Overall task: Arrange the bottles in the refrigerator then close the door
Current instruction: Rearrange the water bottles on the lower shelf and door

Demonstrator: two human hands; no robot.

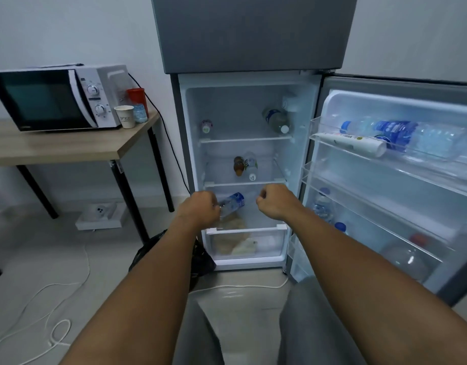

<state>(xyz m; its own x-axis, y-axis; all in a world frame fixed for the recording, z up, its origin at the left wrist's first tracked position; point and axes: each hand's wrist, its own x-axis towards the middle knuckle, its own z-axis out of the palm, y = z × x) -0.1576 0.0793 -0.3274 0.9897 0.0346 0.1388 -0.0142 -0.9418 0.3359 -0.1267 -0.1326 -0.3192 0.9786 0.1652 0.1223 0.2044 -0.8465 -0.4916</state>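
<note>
Mid-frame, left hand grips a water bottle, right hand curled empty; next, stand it upright on the shelf.

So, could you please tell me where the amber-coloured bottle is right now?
In the head view, the amber-coloured bottle lies on the refrigerator's middle shelf, near its centre, right beside a clear white-capped bottle on its right.

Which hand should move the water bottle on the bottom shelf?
Probably the left hand: it already grips the lying water bottle. The right hand is curled beside it, holding nothing visible.
</note>
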